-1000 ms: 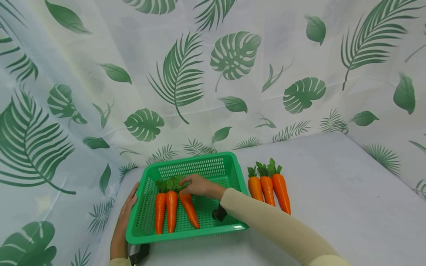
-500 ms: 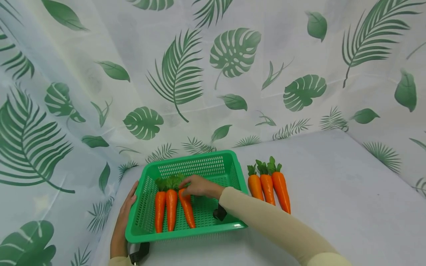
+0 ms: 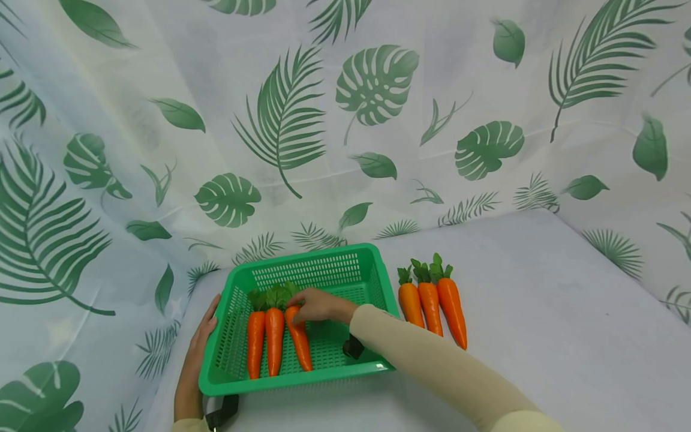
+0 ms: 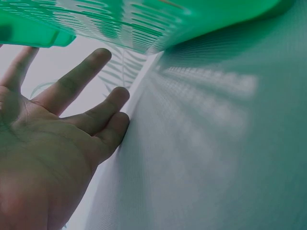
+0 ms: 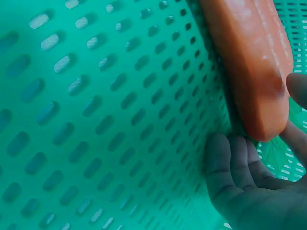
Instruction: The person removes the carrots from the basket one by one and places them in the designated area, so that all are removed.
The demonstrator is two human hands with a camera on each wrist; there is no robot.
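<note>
My right hand [image 3: 320, 305] reaches into a green plastic basket [image 3: 384, 282] and pinches the top of an orange carrot [image 3: 301, 345] near its leaves. In the right wrist view, thumb and index finger lie on either side of the top of that carrot [image 5: 264, 110], while other fingers [image 5: 220, 160] touch the basket floor. Two more carrots, a left one [image 3: 256, 345] and a middle one [image 3: 274, 342], lie beside it, green tops toward the back. Against the basket's left wall rests my left hand [image 3: 202, 345], its fingers extended in the left wrist view.
To the right of the basket, three carrots [image 3: 430, 306] with leafy tops lie side by side on the white tabletop [image 3: 540, 312]. My right forearm passes over the basket's front right corner. Leaf-printed white cloth [image 3: 378, 198] hangs behind and at the sides.
The carrot under my right hand has swung its tip left, closer to the other two. My left hand stays on the basket's side. The head view has shifted slightly.
</note>
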